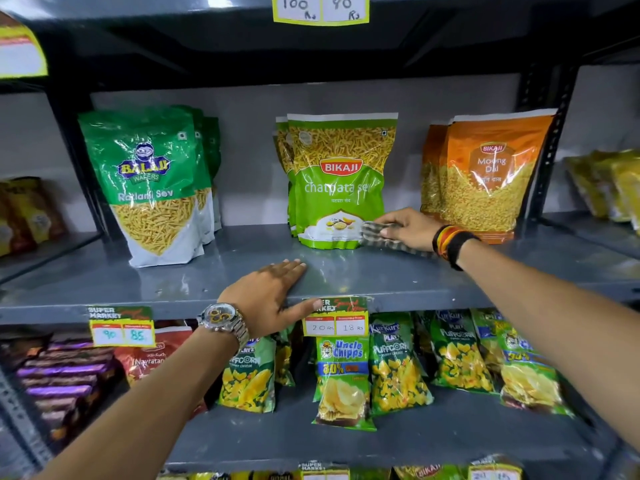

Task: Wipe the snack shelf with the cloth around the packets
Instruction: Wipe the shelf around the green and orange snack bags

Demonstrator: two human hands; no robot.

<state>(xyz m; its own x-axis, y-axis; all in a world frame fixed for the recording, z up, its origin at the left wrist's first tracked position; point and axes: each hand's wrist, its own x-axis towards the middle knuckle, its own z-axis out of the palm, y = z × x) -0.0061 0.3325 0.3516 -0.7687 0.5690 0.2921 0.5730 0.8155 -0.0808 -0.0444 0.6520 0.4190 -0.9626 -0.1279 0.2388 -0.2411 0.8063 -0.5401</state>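
The grey metal snack shelf [214, 271] runs across the middle of the view. Three groups of packets stand on it: dark green Balaji sev packets [152, 185] at the left, light green Bikaji sev packets [339, 178] in the middle, orange Bikaji moong dal packets [485, 171] at the right. My right hand [408, 226] presses a checked cloth [384, 237] onto the shelf between the middle and right packets, the cloth touching the middle packet's lower right corner. My left hand [270, 299] lies flat on the shelf's front edge, fingers spread, thumb over the lip.
Price tags [334, 318] hang from the shelf's front lip by my left thumb and further left [121, 327]. Below stand green puffcorn and chips packets [343, 382]. The shelf above carries another price label [320, 8]. More packets sit on neighbouring racks at both sides.
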